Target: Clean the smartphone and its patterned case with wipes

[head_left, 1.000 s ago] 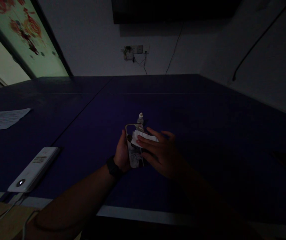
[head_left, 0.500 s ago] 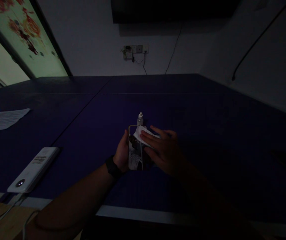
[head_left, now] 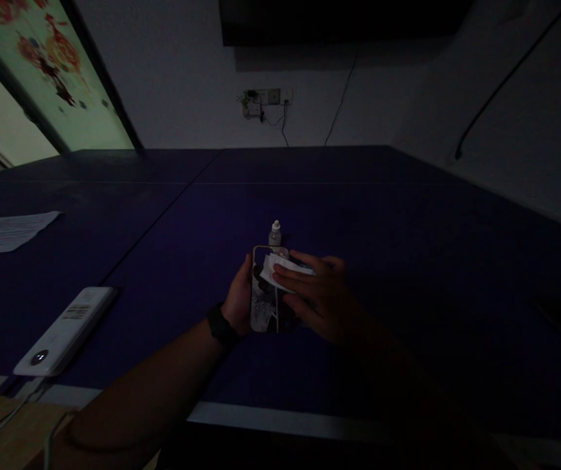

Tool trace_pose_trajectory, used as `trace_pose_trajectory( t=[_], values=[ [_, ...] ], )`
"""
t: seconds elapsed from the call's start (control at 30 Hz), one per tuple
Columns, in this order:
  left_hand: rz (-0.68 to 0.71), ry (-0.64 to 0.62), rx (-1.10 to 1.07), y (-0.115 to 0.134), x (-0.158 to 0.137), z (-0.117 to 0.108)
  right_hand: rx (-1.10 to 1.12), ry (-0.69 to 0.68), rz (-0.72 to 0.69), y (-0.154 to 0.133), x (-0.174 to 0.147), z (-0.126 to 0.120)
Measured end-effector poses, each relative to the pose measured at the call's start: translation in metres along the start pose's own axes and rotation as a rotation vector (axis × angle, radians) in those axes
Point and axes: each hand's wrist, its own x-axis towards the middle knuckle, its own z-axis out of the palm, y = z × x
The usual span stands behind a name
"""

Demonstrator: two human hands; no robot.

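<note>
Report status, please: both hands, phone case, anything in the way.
Left hand holding phone case by left edge. Right hand resting fingers on white tissue over case's upper part. White-capped bottle just beyond, lower part hidden, not blocking hands.

A broad, dark wristband (head_left: 221, 324) circles the bare left forearm (head_left: 162, 372).

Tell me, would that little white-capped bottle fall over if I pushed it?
The little white-capped bottle might tip easily, since it stands upright and looks narrow. Once down, it could roll, because its sides look rounded. Its base is hidden, though.
</note>
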Motion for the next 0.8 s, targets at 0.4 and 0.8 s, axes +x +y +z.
trace_pose_trajectory(
  t=[0.4, 0.8],
  values=[
    [0.122, 0.015, 0.052, 0.0086, 0.002, -0.0034, 0.07, -0.107, -0.175, 0.0001, -0.0015, -0.0033],
    [0.102, 0.072, 0.049, 0.0076, 0.0016, 0.0012, 0.051, -0.095, -0.075, 0.0001, -0.0009, -0.0044]
  ],
)
